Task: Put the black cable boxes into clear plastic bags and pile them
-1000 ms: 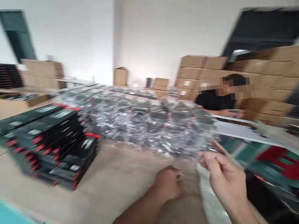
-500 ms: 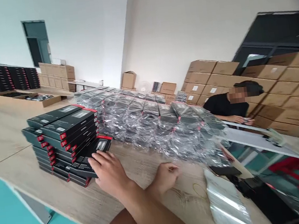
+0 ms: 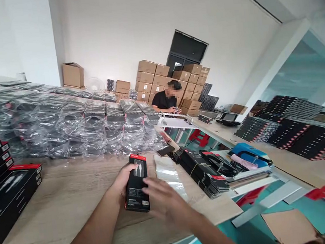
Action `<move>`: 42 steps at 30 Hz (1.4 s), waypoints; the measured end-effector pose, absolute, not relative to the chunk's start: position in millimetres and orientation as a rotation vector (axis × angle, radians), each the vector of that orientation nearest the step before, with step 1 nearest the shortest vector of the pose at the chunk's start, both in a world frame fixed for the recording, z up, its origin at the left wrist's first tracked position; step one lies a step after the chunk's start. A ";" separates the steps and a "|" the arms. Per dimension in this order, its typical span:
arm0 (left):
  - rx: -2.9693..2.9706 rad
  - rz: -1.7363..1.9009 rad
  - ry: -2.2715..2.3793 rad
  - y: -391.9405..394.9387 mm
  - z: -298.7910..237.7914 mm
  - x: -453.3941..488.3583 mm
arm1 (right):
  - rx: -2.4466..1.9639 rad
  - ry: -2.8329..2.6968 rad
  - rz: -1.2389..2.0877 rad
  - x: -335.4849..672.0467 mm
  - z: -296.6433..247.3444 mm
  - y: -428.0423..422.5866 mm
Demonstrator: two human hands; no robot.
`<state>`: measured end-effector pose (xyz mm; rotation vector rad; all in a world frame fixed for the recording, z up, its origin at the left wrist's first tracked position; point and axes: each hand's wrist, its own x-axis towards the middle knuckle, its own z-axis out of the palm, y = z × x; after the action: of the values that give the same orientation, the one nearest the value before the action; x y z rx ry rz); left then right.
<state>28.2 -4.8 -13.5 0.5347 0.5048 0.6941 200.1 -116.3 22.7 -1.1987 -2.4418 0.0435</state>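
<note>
My left hand [image 3: 121,182] grips a slim black box with a red top edge [image 3: 136,183], holding it upright above the wooden table [image 3: 64,211]. My right hand [image 3: 163,200] lies against the box's lower right side, fingers partly spread. A stack of the same black boxes [image 3: 2,183] sits at the left. Behind, a wide bank of boxes wrapped in clear plastic [image 3: 71,124] covers the table. A pile of clear plastic sleeves [image 3: 170,176] lies just right of the held box.
More flat black boxes [image 3: 203,170] and a blue device [image 3: 250,155] lie right of the table edge. Another person [image 3: 166,100] sits at a far table before stacked cardboard cartons [image 3: 169,78]. Rows of black boxes [image 3: 292,126] fill the right-hand table. The floor is teal.
My right hand came off the black stack at the left; a box from it now sits in my left hand at the centre. The view swung right.
</note>
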 end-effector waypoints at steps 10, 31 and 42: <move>1.025 0.941 0.768 -4.7 -23.5 32.6 | -1.949 -1.980 0.347 286.7 -16.5 -66.7; 1.319 0.808 0.795 -25.1 -16.7 57.3 | -1.846 -2.264 -0.472 209.5 49.0 -64.2; 1.333 0.909 0.921 -21.2 -20.4 56.8 | -1.635 -1.923 0.320 217.6 10.6 -81.1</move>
<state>56.8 -21.2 -20.4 1.3329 0.9209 0.9088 217.6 -81.1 10.6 -1.6349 -1.9232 0.3199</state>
